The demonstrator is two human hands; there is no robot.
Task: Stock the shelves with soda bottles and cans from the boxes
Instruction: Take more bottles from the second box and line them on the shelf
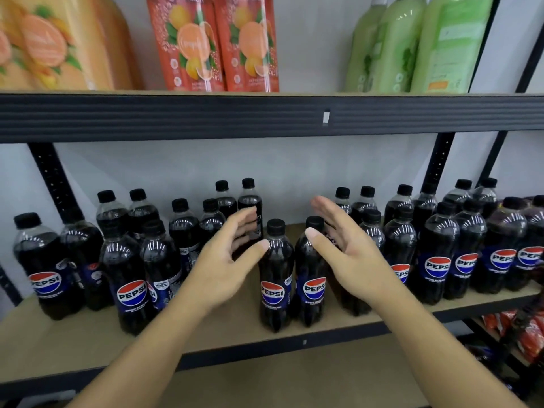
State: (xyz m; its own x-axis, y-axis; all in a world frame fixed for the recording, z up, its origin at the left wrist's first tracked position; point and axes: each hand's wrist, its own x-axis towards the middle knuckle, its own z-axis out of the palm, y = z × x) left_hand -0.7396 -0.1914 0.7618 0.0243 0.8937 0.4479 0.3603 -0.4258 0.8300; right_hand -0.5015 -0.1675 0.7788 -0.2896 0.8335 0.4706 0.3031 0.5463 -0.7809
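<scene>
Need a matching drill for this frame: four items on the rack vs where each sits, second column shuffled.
Things:
1. green bottles
2. orange pouches
3. front Pepsi pair
4. red packets

Places:
A. below the Pepsi shelf, far right
B. between the left hand and right hand
C. top shelf, right
D. top shelf, middle

Pairs: 1-C, 2-D, 3-B, 4-A
</scene>
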